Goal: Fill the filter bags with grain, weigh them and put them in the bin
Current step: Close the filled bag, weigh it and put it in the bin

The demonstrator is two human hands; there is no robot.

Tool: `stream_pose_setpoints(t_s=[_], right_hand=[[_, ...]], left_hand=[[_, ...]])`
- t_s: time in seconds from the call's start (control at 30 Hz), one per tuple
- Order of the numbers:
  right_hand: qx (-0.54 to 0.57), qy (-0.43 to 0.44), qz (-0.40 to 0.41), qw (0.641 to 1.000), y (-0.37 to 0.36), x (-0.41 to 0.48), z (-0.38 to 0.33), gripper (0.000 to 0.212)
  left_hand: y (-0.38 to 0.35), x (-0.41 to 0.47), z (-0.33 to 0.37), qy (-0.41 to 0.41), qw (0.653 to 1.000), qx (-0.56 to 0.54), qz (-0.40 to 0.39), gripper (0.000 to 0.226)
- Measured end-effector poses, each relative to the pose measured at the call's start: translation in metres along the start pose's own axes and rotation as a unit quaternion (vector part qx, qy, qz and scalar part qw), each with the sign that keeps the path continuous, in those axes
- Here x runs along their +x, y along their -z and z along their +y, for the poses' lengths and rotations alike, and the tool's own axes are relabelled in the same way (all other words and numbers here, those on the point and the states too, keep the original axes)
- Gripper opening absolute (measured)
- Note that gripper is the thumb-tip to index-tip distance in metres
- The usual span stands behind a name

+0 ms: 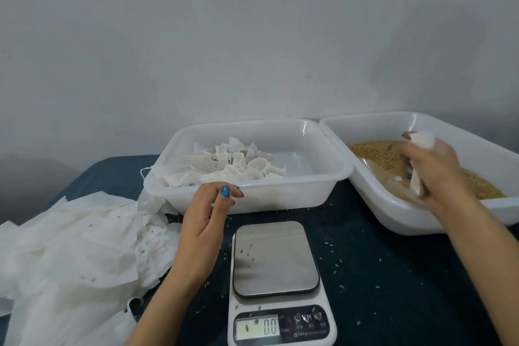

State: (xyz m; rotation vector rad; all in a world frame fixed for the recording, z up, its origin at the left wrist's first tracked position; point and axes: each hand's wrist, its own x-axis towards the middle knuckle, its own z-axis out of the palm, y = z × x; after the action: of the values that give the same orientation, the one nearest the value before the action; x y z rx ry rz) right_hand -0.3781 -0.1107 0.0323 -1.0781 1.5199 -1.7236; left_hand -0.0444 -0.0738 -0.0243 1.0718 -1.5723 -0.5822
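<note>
My right hand (432, 171) grips a white filter bag (422, 140) over the white grain tray (477, 132) at the right, just above the brown grain (376, 153). My left hand (209, 216) hovers empty with loosely curled fingers in front of the white bin (252, 199), which holds several filled filter bags (236, 166). A digital scale (276, 258) stands at the front centre; its steel plate is bare except for a few grains and its display reads 0.0.
A heap of empty white filter bags (73, 247) lies at the left on the dark blue table cover (393, 275). Loose grains are scattered on the cover around the scale. A plain grey wall stands behind the trays.
</note>
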Motion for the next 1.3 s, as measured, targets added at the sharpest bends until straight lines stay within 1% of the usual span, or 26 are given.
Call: stream_pose_setpoints(t_s=[0.03,0.07,0.13,0.2,0.27,0.33,0.4,0.47,0.53,0.63,0.73,0.83,0.9,0.97,1.07,1.13,1.2,1.3], right_hand=[[-0.065,0.018,-0.017,0.998,0.002,0.001,-0.001,0.025],[-0.127,0.041,-0.015,0.991,0.003,0.001,-0.004,0.027],[-0.201,0.101,-0.007,0.974,-0.001,-0.008,-0.011,0.031],[-0.229,0.172,-0.055,0.957,-0.017,-0.028,-0.014,0.043],[-0.249,0.218,-0.115,0.937,-0.04,-0.054,-0.01,0.055],[-0.248,0.229,-0.157,0.928,-0.058,-0.077,-0.004,0.058],[-0.237,0.238,-0.204,0.919,-0.068,-0.091,0.005,0.057],[-0.224,0.241,-0.235,0.915,-0.072,-0.098,0.013,0.058],[-0.226,0.24,-0.24,0.913,-0.074,-0.099,0.021,0.059],[-0.229,0.217,-0.261,0.912,-0.075,-0.099,0.031,0.061],[-0.203,0.166,-0.285,0.922,-0.075,-0.097,0.038,0.055],[-0.162,0.148,-0.312,0.924,-0.072,-0.098,0.041,0.055],[-0.147,0.15,-0.324,0.923,-0.07,-0.098,0.044,0.048],[-0.151,0.156,-0.323,0.921,-0.069,-0.098,0.047,0.037],[-0.169,0.164,-0.315,0.92,-0.069,-0.096,0.052,0.018],[-0.173,0.158,-0.313,0.92,-0.07,-0.096,0.053,0.019],[-0.165,0.149,-0.314,0.923,-0.071,-0.095,0.053,0.022],[-0.158,0.14,-0.302,0.93,-0.071,-0.093,0.05,0.021]], left_hand=[[0.0,0.0,0.0,0.002,1.0,0.0,-0.002,0.035],[0.0,-0.001,0.002,0.002,1.0,0.002,-0.004,0.032],[-0.004,-0.003,0.009,-0.004,1.0,-0.006,-0.01,0.023],[-0.013,-0.005,0.021,-0.014,0.999,-0.029,-0.039,0.017],[-0.027,-0.005,0.038,-0.043,0.994,-0.028,-0.096,0.017],[-0.042,-0.003,0.053,-0.088,0.987,0.015,-0.137,0.029],[-0.051,0.0,0.063,-0.131,0.977,0.097,-0.138,0.034],[-0.055,0.002,0.067,-0.161,0.964,0.173,-0.124,0.03],[-0.055,0.002,0.064,-0.172,0.956,0.203,-0.125,0.028],[-0.056,0.001,0.059,-0.194,0.949,0.217,-0.125,0.024],[-0.056,0.0,0.057,-0.204,0.946,0.227,-0.106,0.015],[-0.056,0.002,0.055,-0.203,0.947,0.226,-0.103,0.014],[-0.056,0.003,0.053,-0.201,0.947,0.226,-0.104,0.015],[-0.053,0.005,0.053,-0.194,0.944,0.252,-0.092,0.02],[-0.05,0.009,0.057,-0.245,0.908,0.339,-0.028,0.027],[-0.05,0.008,0.056,-0.267,0.897,0.351,-0.014,0.029],[-0.051,0.006,0.053,-0.261,0.905,0.335,-0.016,0.029],[-0.051,0.002,0.047,-0.208,0.934,0.289,-0.019,0.026]])
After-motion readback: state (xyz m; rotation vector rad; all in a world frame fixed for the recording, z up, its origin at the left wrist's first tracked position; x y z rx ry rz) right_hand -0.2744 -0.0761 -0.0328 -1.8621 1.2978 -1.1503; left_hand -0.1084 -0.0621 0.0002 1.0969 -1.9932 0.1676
